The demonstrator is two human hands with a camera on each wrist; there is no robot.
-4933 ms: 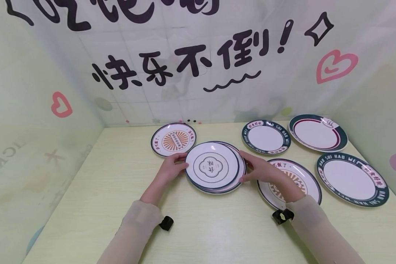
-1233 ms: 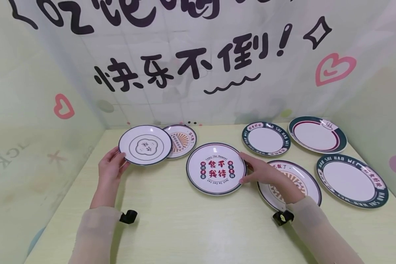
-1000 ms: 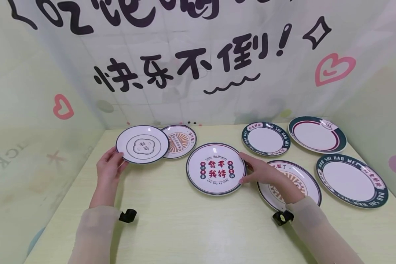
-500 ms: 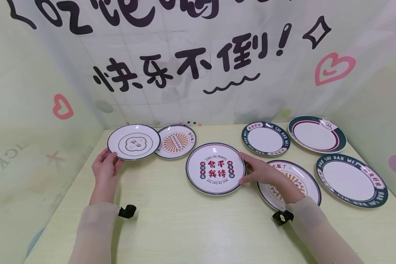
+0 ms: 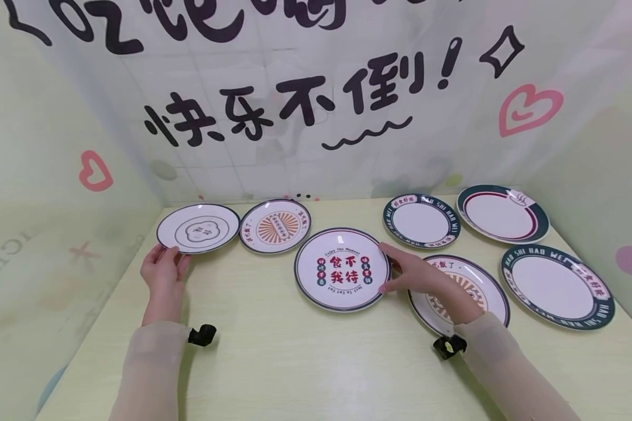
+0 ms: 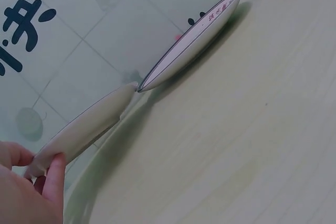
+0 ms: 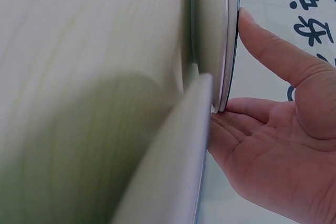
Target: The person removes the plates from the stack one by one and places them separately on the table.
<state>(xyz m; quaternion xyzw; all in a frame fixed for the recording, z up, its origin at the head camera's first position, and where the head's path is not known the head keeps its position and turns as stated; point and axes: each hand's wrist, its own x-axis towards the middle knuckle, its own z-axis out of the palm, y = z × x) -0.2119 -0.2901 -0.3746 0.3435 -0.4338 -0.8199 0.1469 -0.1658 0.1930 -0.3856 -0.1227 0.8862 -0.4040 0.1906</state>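
In the head view my left hand (image 5: 163, 273) grips the near-left rim of a white plate (image 5: 174, 231) with a flower-shaped emblem. In the left wrist view the thumb and fingers pinch its edge; its right rim meets or nearly meets a sunburst plate (image 5: 253, 216). Whether its base rests on the table I cannot tell. My right hand (image 5: 418, 272) holds the right rim of a plate with red characters (image 5: 343, 298), thumb and fingers spread along the edge. Stacked rims (image 7: 227, 72) show there in the right wrist view. The right forearm partly covers another sunburst plate (image 5: 497, 301).
Three dark-green-rimmed plates stand at the right: a smaller one (image 5: 422, 221), one at the back (image 5: 500, 215) and one nearer (image 5: 555, 287). The pale table (image 5: 295, 362) ends at a printed back wall (image 5: 284, 158).
The flower-emblem plate has come off the middle stack and gone left in my left hand, past the sunburst plate, uncovering the red-character plate. My right hand has stayed at the stack's rim.
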